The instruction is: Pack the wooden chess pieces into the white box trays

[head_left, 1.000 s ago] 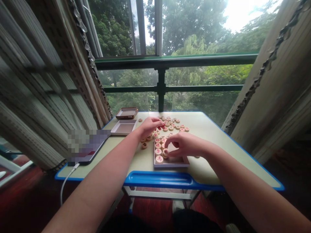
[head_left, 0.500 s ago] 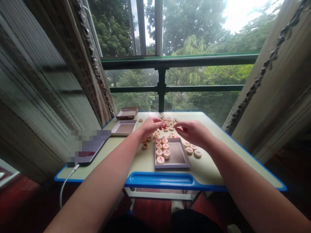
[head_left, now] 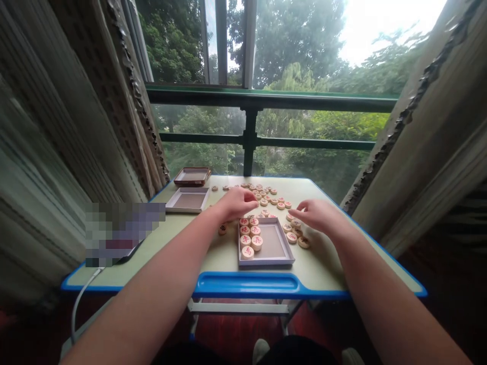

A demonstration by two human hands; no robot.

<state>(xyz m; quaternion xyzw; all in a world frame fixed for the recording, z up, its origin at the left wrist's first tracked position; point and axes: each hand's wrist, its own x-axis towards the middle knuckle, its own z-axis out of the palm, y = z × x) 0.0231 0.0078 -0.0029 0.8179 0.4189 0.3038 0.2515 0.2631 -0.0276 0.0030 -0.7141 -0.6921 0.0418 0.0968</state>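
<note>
Round wooden Chinese chess pieces (head_left: 259,193) with red or dark characters lie scattered over the desk. A shallow pale box tray (head_left: 273,242) holds two columns of red-marked pieces (head_left: 257,243) along its left side. My left hand (head_left: 239,204) hovers just beyond the tray's far left corner, fingers curled together; whatever is between them is hidden. To the right of the tray, my right hand (head_left: 316,214) has thumb and fingers a little apart, close to a cluster of pieces (head_left: 291,237). No piece shows in its grasp.
Another shallow tray (head_left: 187,200) and a brown-rimmed box (head_left: 192,176) stand at the back left. A device (head_left: 129,248), partly blurred out, lies left with a white cable (head_left: 78,309). The desk has a blue front groove (head_left: 249,285); a window railing (head_left: 274,99) rises behind.
My right hand has moved right and slightly nearer, away from my left hand. The left hand stays near the same spot, turned more downward. The view has shifted slightly.
</note>
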